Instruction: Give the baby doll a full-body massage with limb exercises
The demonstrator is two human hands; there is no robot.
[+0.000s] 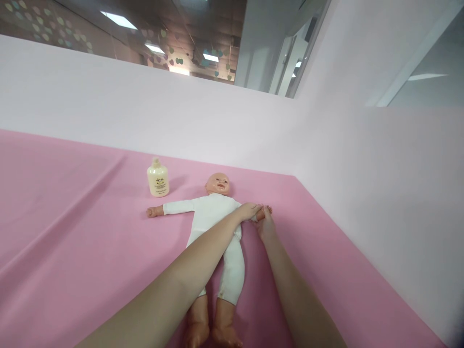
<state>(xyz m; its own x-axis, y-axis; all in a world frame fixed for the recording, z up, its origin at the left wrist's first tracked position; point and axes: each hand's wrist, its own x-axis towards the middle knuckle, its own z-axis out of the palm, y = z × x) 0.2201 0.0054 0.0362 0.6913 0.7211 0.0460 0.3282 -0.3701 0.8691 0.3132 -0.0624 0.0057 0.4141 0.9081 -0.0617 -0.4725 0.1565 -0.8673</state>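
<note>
A baby doll (213, 210) with a white cloth body lies on its back on the pink sheet (90, 241). Its arm on the right side of the view is stretched outward. Reaching across the doll's body, my left hand (250, 210) is closed around that arm near the wrist. My right hand (267, 226) grips the doll's small hand from the right, with the thumb on top. My fingers partly cover the doll's wrist, and my left forearm hides part of its belly and one leg. The doll's other arm (177, 207) lies spread to the left, touched by neither hand.
A pale yellow lotion bottle (158, 181) stands upright left of the doll's head. White walls (145, 111) border the pink surface behind and at right. A window (203, 38) is set above the back wall. Folds (65, 217) run through the sheet at left.
</note>
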